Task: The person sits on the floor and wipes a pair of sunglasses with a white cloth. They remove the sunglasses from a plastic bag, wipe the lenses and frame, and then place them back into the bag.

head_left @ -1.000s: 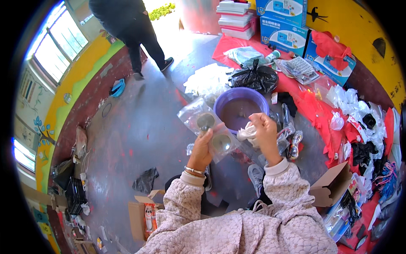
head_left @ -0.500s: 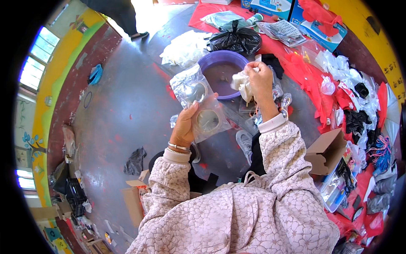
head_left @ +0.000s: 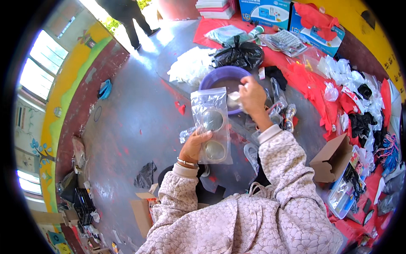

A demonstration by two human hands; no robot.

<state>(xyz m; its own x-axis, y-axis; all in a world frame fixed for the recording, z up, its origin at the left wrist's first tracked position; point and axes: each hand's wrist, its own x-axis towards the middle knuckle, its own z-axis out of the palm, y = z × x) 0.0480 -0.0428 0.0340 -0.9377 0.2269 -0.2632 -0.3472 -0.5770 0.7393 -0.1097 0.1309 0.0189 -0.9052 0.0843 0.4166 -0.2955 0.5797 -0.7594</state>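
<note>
My left hand (head_left: 193, 147) is closed on a clear plastic bag (head_left: 208, 100), its thumb lying across the front. Two round, pale-rimmed discs (head_left: 212, 120) show through the plastic, one above the other; what they are, I cannot make out. Over the right side of the purple basin (head_left: 213, 75), my right hand (head_left: 253, 96) pinches a crumpled whitish cloth (head_left: 234, 100), smeared by motion. The cloth hangs beside the bag, apart from it. The basin stands on the floor, partly hidden behind the bag and my right hand.
A white plastic heap (head_left: 191, 65) and a black bag (head_left: 239, 55) lie beyond the basin. Red sheeting (head_left: 304, 86) with plastic bags spreads along the right. Open cardboard boxes (head_left: 332, 158) stand on both sides of me. Someone in dark trousers (head_left: 135, 23) stands at the doorway.
The bag has swung upright and shifted right, its discs now facing me more squarely. My right hand has dropped a little with the cloth. The view has shifted, showing more of the doorway.
</note>
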